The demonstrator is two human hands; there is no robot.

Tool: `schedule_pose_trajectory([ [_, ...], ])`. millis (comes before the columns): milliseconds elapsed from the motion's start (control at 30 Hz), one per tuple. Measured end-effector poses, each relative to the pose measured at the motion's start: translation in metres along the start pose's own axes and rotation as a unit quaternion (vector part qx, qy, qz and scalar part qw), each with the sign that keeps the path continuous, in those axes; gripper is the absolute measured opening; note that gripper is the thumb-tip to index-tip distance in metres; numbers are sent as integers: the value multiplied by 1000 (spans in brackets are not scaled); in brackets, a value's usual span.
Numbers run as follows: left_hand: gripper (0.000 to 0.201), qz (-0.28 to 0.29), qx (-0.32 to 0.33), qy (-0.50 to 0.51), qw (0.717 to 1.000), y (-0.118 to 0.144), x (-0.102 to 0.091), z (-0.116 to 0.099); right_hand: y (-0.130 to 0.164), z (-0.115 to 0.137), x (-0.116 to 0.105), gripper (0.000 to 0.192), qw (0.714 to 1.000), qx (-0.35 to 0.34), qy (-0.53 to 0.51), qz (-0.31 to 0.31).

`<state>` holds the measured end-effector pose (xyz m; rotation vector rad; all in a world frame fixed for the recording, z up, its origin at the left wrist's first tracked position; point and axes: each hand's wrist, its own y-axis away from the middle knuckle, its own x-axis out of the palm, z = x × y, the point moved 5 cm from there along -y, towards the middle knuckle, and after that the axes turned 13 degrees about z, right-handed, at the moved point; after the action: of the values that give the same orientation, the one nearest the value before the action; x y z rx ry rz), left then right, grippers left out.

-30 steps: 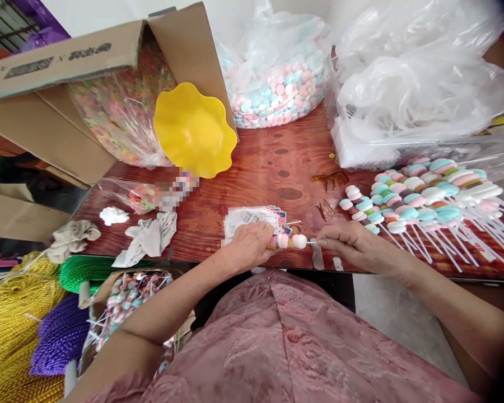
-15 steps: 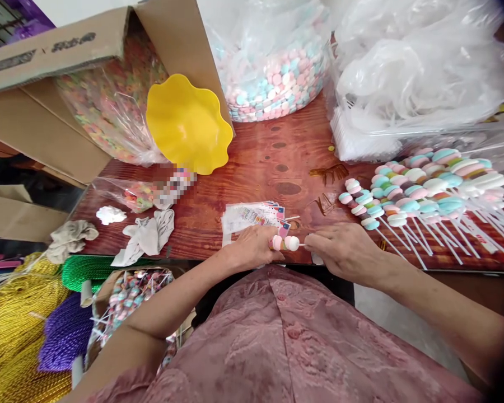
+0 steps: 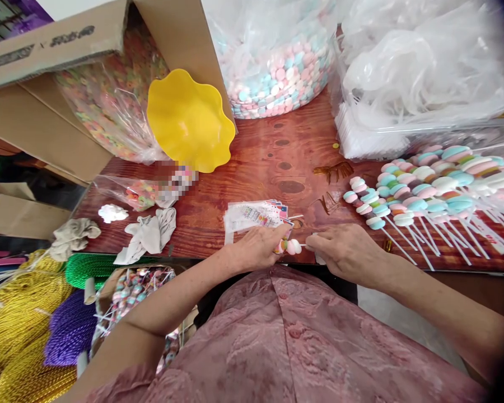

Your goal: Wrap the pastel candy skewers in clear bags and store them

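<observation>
My left hand [image 3: 258, 246] is closed around the far end of a marshmallow skewer [image 3: 293, 247], lying low over the table's front edge. White, pink and greenish pieces show past the fingers; the rest is hidden in my grip. I cannot tell whether a wrapper surrounds that end. Opposite it, my right hand [image 3: 340, 250] pinches the skewer's thin white stick. Just behind my left hand lies a fanned stack of clear printed packets [image 3: 252, 215]. Finished-looking marshmallow skewers [image 3: 424, 190] are piled to the right, their sticks toward me.
Gold twist ties [image 3: 331, 170] lie on the wooden table [image 3: 273, 145]. A yellow scalloped bowl [image 3: 191, 123], a cardboard box [image 3: 46, 112] and a bag of loose marshmallows [image 3: 285, 78] stand behind. White plastic bags [image 3: 420, 78] fill the back right. Crumpled gloves [image 3: 151, 232] lie left.
Both hands have shifted slightly to the right with the skewer between them, and the skewer now tilts down a little toward the right. The whole view has also moved slightly.
</observation>
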<state>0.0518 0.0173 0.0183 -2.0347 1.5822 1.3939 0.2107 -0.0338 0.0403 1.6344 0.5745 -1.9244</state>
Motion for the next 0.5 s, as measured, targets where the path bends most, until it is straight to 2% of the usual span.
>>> schedule_pose_trajectory([
  [200, 39, 28, 53, 82, 995, -8, 2, -11, -3, 23, -14, 21, 986, -45, 125, -105],
  [300, 60, 24, 76, 117, 990, -6, 1, -12, -5, 17, -17, 20, 987, -46, 115, -106],
  [400, 84, -18, 40, 56, 997, 3, -8, -5, -3, 1, -16, 21, 992, -21, 84, -87],
  [467, 83, -45, -15, -6, 999, 10, -14, 4, 1, -9, -15, 22, 996, -5, 49, -73],
  [500, 74, -49, -42, -31, 997, 12, -17, 8, 3, -12, -13, 22, 997, 5, 26, -68],
])
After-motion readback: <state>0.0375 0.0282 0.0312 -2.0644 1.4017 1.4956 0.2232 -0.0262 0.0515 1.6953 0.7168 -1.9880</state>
